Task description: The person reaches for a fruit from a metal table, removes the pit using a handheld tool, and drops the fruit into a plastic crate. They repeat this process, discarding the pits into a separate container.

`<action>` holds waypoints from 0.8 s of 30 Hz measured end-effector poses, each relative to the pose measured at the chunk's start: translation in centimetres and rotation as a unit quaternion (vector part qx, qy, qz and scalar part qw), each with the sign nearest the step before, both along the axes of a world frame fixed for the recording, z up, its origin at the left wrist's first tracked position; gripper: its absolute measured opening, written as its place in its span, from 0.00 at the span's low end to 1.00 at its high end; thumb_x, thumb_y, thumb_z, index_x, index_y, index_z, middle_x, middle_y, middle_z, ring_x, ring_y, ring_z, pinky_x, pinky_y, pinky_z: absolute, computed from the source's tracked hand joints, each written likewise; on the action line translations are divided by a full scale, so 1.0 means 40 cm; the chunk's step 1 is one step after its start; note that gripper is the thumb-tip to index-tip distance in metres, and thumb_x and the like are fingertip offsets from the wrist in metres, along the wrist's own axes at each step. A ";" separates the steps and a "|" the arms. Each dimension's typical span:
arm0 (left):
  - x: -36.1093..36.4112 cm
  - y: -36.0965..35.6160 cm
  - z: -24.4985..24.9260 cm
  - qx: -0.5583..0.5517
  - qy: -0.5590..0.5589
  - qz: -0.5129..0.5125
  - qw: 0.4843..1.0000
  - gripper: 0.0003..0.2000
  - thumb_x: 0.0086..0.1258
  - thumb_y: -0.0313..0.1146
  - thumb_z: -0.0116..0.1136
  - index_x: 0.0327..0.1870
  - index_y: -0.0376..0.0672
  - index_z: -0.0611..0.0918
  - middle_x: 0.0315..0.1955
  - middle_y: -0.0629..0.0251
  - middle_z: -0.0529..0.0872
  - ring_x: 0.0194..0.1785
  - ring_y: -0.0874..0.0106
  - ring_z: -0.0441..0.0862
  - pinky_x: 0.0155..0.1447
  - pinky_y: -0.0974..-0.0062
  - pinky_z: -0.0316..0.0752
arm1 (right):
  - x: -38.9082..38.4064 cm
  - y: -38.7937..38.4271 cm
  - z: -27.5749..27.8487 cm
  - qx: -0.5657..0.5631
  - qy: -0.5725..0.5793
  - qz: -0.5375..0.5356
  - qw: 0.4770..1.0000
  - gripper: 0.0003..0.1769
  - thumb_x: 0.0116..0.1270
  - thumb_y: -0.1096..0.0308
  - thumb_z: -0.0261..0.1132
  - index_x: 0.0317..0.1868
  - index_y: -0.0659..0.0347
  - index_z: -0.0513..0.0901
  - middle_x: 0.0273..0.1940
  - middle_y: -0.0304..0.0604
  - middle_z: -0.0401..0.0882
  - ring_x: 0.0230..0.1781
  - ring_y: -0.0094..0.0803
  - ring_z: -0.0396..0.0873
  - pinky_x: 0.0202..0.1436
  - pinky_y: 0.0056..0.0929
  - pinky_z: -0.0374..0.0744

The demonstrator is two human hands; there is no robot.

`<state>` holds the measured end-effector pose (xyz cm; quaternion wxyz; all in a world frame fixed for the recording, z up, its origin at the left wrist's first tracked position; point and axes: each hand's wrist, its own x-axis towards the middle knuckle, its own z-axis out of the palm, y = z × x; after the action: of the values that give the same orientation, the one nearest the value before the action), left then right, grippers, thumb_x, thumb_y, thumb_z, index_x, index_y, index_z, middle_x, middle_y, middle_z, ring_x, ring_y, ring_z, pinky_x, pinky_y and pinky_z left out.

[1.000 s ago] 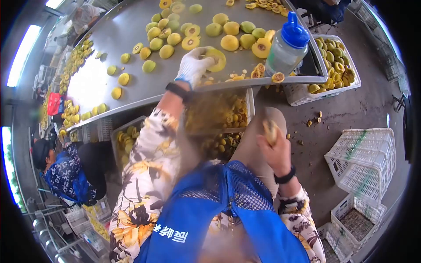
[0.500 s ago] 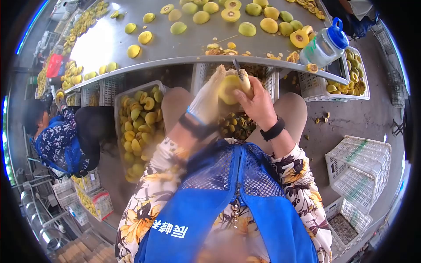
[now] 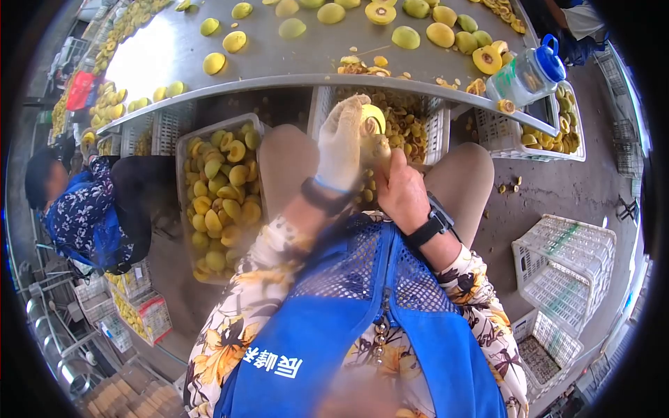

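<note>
The piece of fruit (image 3: pixel 374 118) is yellow with a smooth, rounded surface, held up in front of the tabletop (image 3: pixel 306 59) edge. The left hand (image 3: pixel 340 145), in a pale glove, curls its fingers around it. The bare right hand (image 3: pixel 405 189) is closed around a tool handle (image 3: pixel 381 149) just beside the fruit; its working end is unclear. A white crate (image 3: pixel 182 177) on the floor (image 3: pixel 171 258) holds yellow-green fruit halves (image 3: pixel 219 198); a middle crate (image 3: pixel 322 108) holds brownish-yellow scraps (image 3: pixel 405 129).

Blue vest with mesh panels and white lettering, floral sleeves, black wristbands, one pale glove.
</note>
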<state>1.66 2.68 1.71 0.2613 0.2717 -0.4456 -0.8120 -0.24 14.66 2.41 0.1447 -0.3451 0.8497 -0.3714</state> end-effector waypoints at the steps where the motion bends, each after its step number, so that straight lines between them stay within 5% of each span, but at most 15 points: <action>1: 0.002 -0.003 -0.003 0.014 -0.015 -0.014 1.000 0.14 0.71 0.40 0.46 0.43 0.37 0.78 0.32 0.65 0.80 0.35 0.77 0.77 0.37 0.81 0.74 | 0.002 -0.001 -0.021 0.011 -0.026 -0.007 1.000 0.12 0.58 0.71 0.58 0.36 0.66 0.64 0.23 0.63 0.74 0.27 0.62 0.73 0.30 0.53 0.69; 8: -0.002 -0.093 -0.059 -0.049 -0.047 -0.213 0.975 0.16 0.70 0.42 0.47 0.38 0.37 0.79 0.29 0.63 0.81 0.32 0.75 0.80 0.34 0.81 0.75 | -0.002 0.008 -0.053 0.021 -0.077 0.033 0.996 0.12 0.56 0.71 0.57 0.35 0.67 0.64 0.23 0.65 0.73 0.28 0.63 0.73 0.32 0.53 0.70; 16: -0.015 -0.047 -0.041 0.109 -0.069 -0.017 0.991 0.09 0.67 0.34 0.54 0.38 0.37 0.80 0.26 0.64 0.80 0.28 0.76 0.77 0.31 0.80 0.73 | -0.002 -0.028 -0.041 -0.013 -0.146 0.018 0.989 0.12 0.56 0.69 0.55 0.37 0.70 0.68 0.29 0.67 0.75 0.35 0.60 0.75 0.39 0.45 0.73; 19: -0.024 -0.026 -0.065 -0.119 -0.091 0.039 0.988 0.12 0.68 0.38 0.53 0.38 0.37 0.80 0.25 0.65 0.81 0.28 0.75 0.80 0.29 0.81 0.74 | 0.016 -0.033 -0.050 -0.003 -0.224 -0.034 0.974 0.13 0.56 0.68 0.55 0.38 0.70 0.69 0.31 0.66 0.75 0.36 0.60 0.76 0.40 0.44 0.73; 24: -0.021 -0.053 -0.077 0.113 -0.046 -0.080 0.989 0.12 0.68 0.37 0.52 0.38 0.36 0.81 0.27 0.63 0.83 0.29 0.75 0.80 0.30 0.80 0.75 | 0.028 -0.021 -0.070 -0.011 -0.191 -0.030 0.981 0.14 0.57 0.68 0.55 0.40 0.70 0.69 0.30 0.64 0.76 0.36 0.58 0.76 0.39 0.43 0.73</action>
<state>0.83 0.56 -1.39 0.1428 0.2999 -0.3826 -0.8621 0.89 13.82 -0.38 0.2895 -0.2442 0.8124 -0.4434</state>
